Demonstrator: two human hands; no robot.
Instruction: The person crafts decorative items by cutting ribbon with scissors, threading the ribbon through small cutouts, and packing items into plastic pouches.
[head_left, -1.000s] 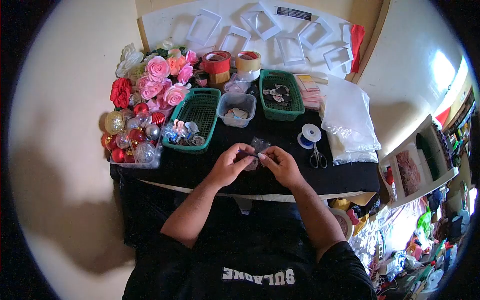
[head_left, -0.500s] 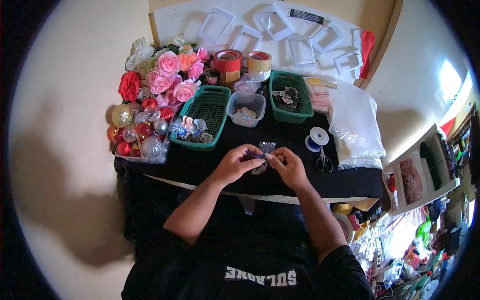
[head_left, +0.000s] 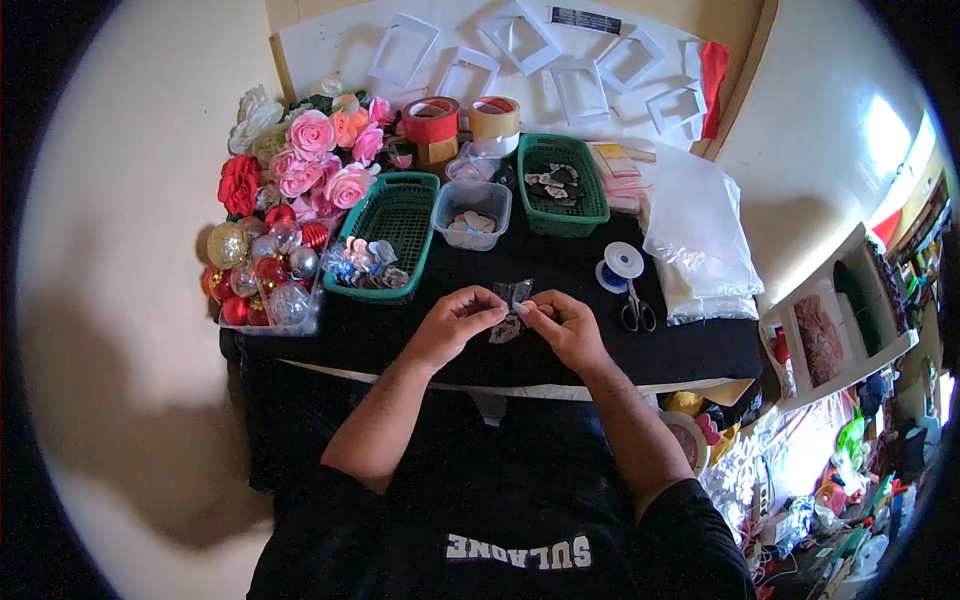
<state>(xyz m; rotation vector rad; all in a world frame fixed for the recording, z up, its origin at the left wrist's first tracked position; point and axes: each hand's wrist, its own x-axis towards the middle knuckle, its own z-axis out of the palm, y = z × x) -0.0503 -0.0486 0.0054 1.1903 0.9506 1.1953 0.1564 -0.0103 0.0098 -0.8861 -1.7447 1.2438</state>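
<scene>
A small clear plastic packet (head_left: 514,291) stands out between my two hands, above the black tablecloth, with something pale in its lower part. My left hand (head_left: 458,325) pinches at its narrowed middle from the left, thumb against forefinger. From the right, the thumb and forefinger of my right hand (head_left: 566,328) pinch at the same spot. Whatever thin strand lies between the fingertips is too small to make out now. Right of the hands are a white spool of blue ribbon (head_left: 622,262) and black-handled scissors (head_left: 638,314).
Green baskets (head_left: 432,240) (head_left: 563,226) and a clear tub (head_left: 472,243) hold small cut pieces. Christmas balls fill a plastic box (head_left: 300,322) at left, below artificial roses (head_left: 312,133). Tape rolls (head_left: 431,120), white frames (head_left: 404,48) and plastic bags (head_left: 700,215) lie farther back and right.
The dark blue strand seen between my fingers before no longer shows clearly. My fingertips have drawn in at the packet's middle. The whole view has shifted slightly.
</scene>
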